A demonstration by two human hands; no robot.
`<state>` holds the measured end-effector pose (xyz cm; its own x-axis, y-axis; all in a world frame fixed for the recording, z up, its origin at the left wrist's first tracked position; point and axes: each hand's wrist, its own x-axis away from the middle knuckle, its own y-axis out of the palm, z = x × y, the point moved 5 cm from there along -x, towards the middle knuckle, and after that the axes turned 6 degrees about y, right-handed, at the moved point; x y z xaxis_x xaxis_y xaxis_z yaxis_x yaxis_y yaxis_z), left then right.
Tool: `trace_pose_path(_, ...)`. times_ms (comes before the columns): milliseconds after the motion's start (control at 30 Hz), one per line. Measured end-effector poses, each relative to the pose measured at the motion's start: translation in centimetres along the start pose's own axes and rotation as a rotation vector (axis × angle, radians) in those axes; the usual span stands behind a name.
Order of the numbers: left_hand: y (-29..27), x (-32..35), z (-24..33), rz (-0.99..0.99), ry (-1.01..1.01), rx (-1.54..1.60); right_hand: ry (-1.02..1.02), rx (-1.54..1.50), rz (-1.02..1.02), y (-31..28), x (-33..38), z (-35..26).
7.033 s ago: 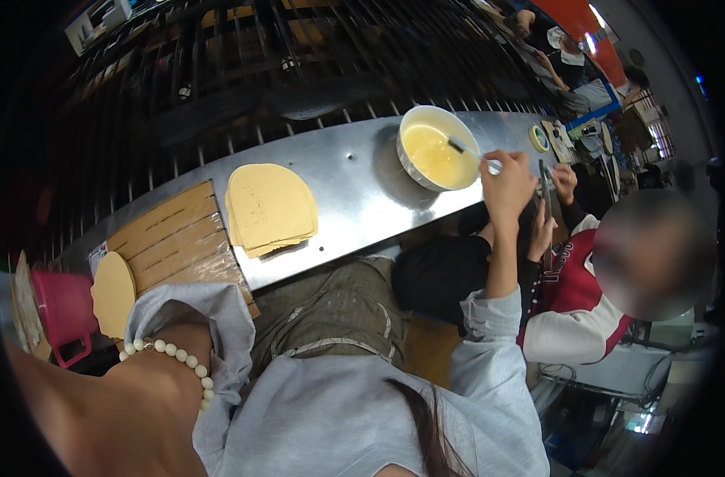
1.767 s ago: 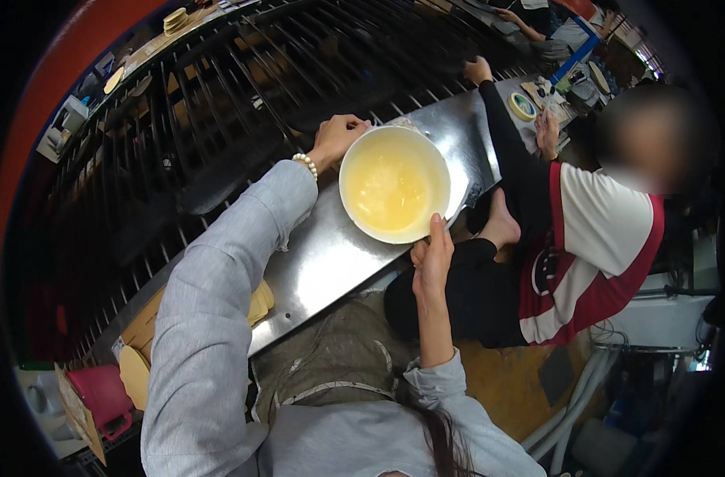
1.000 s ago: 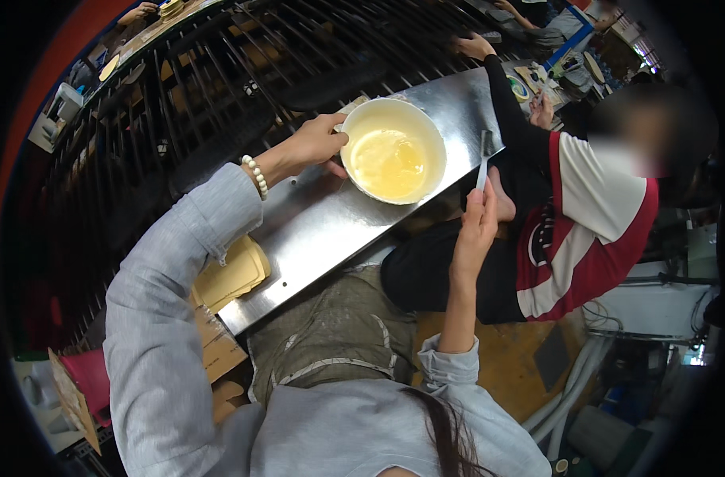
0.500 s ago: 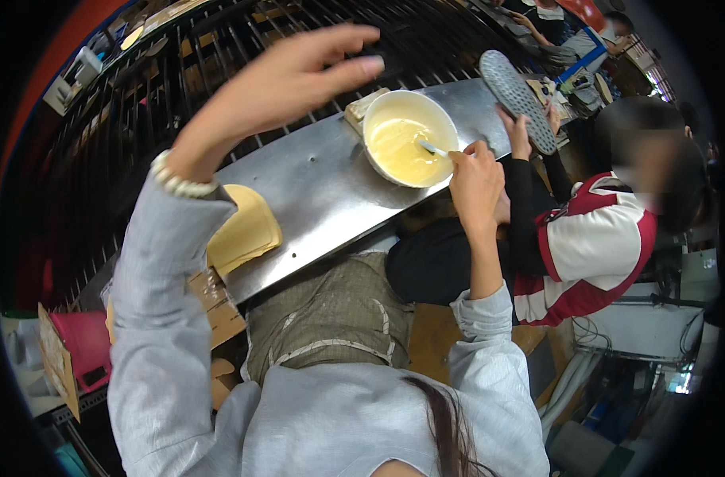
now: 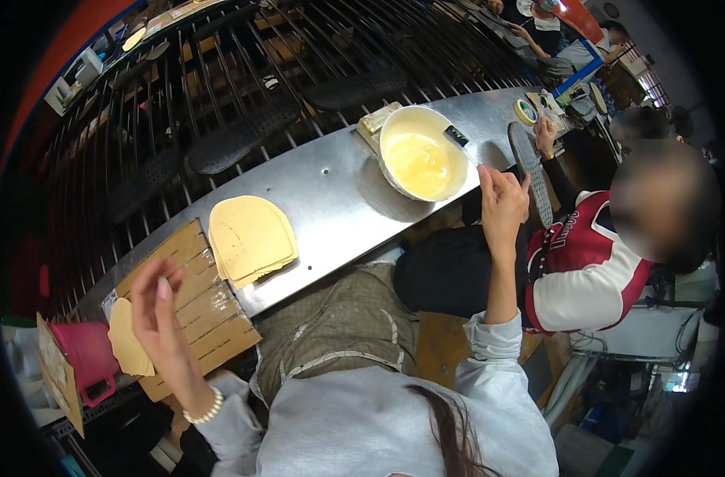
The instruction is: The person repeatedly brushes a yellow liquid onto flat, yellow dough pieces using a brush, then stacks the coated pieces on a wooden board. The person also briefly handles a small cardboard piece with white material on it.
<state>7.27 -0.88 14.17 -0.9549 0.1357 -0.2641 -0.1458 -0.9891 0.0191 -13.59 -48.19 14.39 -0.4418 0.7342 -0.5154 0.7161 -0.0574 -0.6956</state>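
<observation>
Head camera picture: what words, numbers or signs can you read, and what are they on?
Shirt of the person at the right: sideways letters on the front, too creased to quote.
White label at the cardboard's corner: too small to read.
Cardboard: tiny dark marks, too small to read.
Yellow sheets: faint marks, maybe not writing.
Nothing else is clear.

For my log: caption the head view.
Right hand holds a brush near the bowl; empty left hand hovers near the cardboard.
</observation>
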Motion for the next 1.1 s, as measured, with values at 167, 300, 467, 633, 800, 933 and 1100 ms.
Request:
trace_pose_path(167, -2.2, 2.2, -2.5, 0.151, -0.114, 0.044, 0.208, 0.068, -0.15, -1.5, -0.1, -1.4)
trace_pose_path(300, -4.0, 0.2, -1.0, 0.208, 0.021, -0.038, -0.152, 0.142, -0.07, -4.0, 0.9, -3.1)
trace_pose_path(467, -3.0, -0.5, -1.3, 0.225, 0.027, 0.008, -0.202, 0.206, 0.153, -5.2, 1.9, -3.0)
trace_pose_path(633, -0.6, 1.6, -3.4, 0.106, -0.038, -0.054, -0.103, -0.015, 0.144, -3.5, 0.9, -3.0)
trace_pose_path(800, 1.6, 3.1, -3.9, -0.004, -0.075, -0.092, 0.123, -0.016, -0.008, -1.7, 0.3, -2.2)
trace_pose_path(933, 2.7, 2.9, -4.2, -0.132, 0.108, -0.311, 0.249, -0.393, -0.216, -0.5, -0.1, -3.7)
trace_pose_path(1100, 3.0, 3.9, -5.0, -0.049, 0.137, -0.393, -0.314, -0.341, -0.503, 3.9, 3.2, -16.9)
